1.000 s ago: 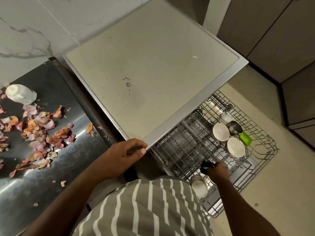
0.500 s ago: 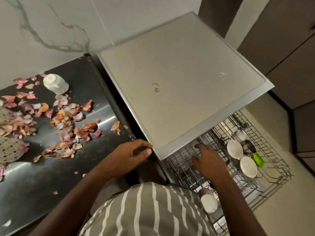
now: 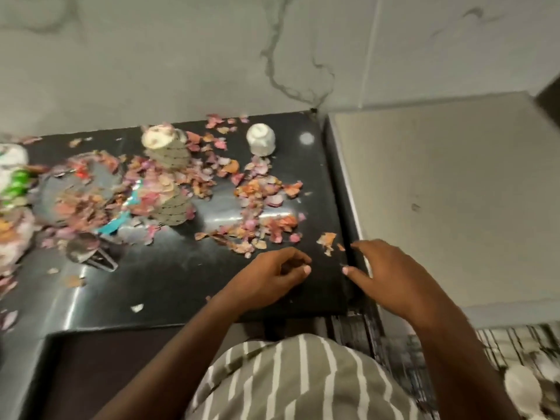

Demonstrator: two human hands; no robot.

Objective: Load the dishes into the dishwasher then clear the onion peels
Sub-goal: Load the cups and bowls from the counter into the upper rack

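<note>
Dark steel counter [image 3: 169, 286], strewn with onion peels [image 3: 257, 189] around an upturned white cup [image 3: 261, 143], beside the dishwasher top [image 3: 454, 192]. Left hand [image 3: 269, 278] hovers loosely curled, holding nothing; right hand [image 3: 391, 277] spreads relaxed fingers at the counter's edge.

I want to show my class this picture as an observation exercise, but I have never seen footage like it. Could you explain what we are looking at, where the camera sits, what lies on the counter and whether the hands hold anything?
There is no machine here. A person wears a camera on the head, so you look down at their own two hands. The left hand hovers with fingers loosely curled over the dark counter; the right hand is spread at its edge. Neither holds anything. Onion peels are scattered around an upturned white cup. At the lower right, part of the dishwasher rack shows, blurred.
</note>
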